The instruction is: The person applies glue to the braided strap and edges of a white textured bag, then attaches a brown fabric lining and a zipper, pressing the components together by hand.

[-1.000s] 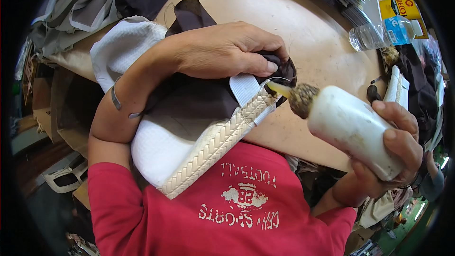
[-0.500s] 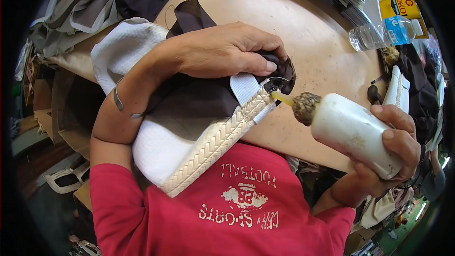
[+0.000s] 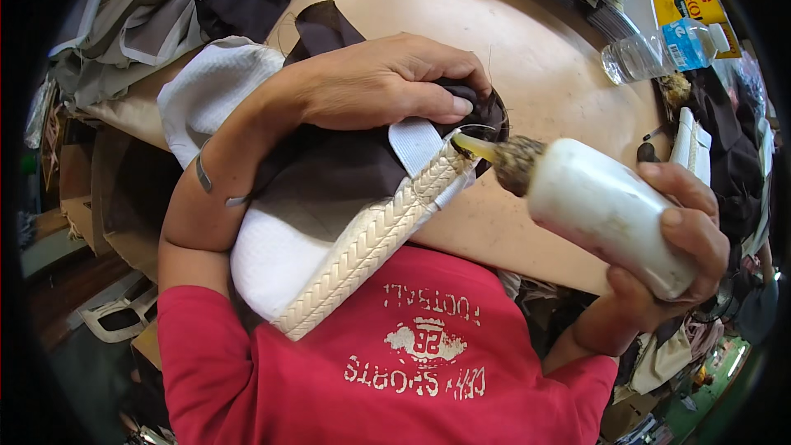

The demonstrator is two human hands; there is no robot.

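Observation:
My left hand (image 3: pixel 387 82) is closed around the dark heel end of a fabric shoe (image 3: pixel 284 268), which looks white outside with dark brown cloth inside and on top. A cream braided band (image 3: pixel 375 247) runs along the shoe's lower edge. In my right hand (image 3: pixel 692 227) is a white glue bottle (image 3: pixel 606 206), tilted with its tip toward the shoe. Its yellowish nozzle (image 3: pixel 476 147), wrapped in a crusty brown clump at the base, meets the dark spot at the band's upper end. The fingers of my left hand hide part of the heel.
The tan table (image 3: pixel 544 74) lies beyond the shoe. A clear water bottle (image 3: pixel 659 53) lies at the far right by a yellow package (image 3: pixel 692 4). Grey and dark cloth (image 3: pixel 148 25) is heaped at the far left. Another white piece with a braided edge (image 3: pixel 692 148) sits at right.
My right hand has brought the glue bottle slightly left and up, so its nozzle sits further over the band's end. My left hand and the shoe have shifted only a little.

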